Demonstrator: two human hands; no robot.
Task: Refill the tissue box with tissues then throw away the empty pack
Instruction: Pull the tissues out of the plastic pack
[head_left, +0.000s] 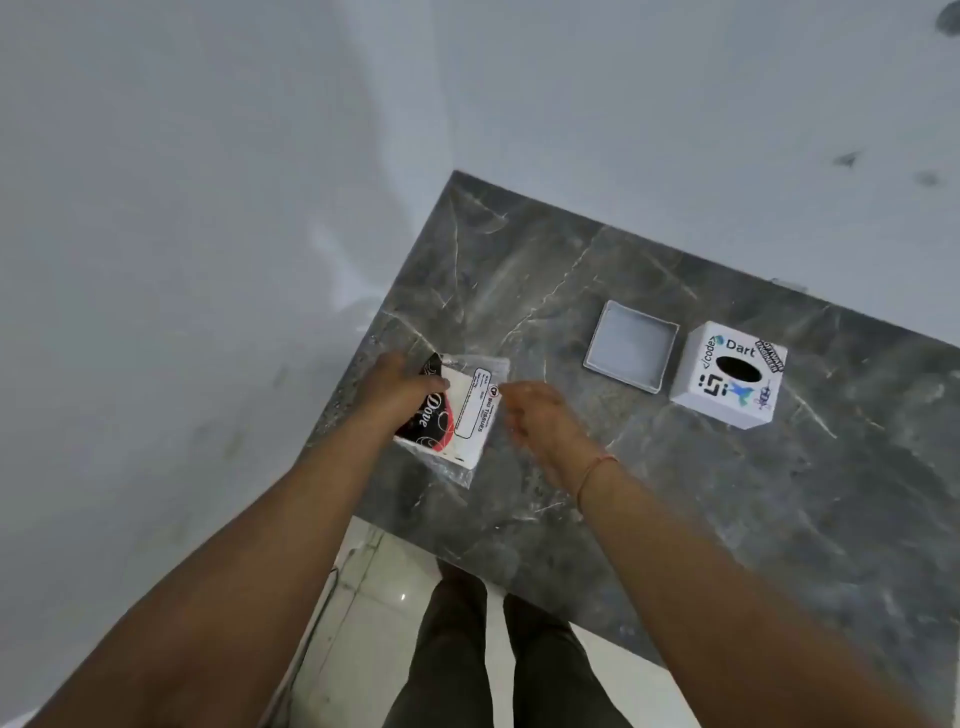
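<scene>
Left hand (397, 387) grips the tissue pack (451, 415) on the marble table (675, 493); right hand (540, 415) touches its wrapper edge. Tissue box (727, 376) and its open base (631, 345) stand apart.

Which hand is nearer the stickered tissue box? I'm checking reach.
Right. The right hand is left of the stickered tissue box; the left hand is farther left, on the tissue pack.

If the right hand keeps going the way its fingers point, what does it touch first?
Probably the clear plastic tissue pack with the black-and-red print, which the left hand holds; the right hand is blurred, so depth is uncertain.
</scene>
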